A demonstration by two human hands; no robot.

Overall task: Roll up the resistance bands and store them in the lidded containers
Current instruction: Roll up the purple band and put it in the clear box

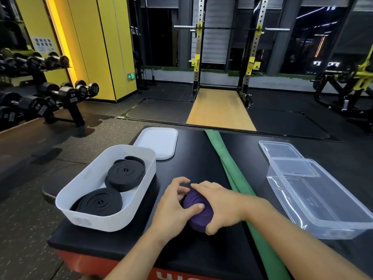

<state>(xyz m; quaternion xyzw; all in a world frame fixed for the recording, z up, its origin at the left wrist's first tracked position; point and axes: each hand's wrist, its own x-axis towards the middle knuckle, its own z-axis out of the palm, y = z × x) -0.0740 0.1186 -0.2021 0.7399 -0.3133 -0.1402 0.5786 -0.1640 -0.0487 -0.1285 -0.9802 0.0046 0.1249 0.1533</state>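
A rolled purple resistance band [198, 214] sits on the black padded top [193, 154] near its middle. My left hand [173, 207] grips its left side with the thumb across the coil. My right hand [220, 205] curls over the roll from the right. A long green band [232, 174] lies unrolled, running from the far edge to the near edge under my right forearm. The white container [84, 178] on the left holds two coiled black bands [126, 174]. Its white lid [156, 142] lies behind it. An empty clear container [323, 201] stands on the right, with its clear lid [279, 148] behind.
The padded top is a red-sided box standing on a gym floor. A dumbbell rack [50, 93] is at the left, a squat rack [222, 57] with a wooden platform straight ahead, and another machine [347, 83] at the far right.
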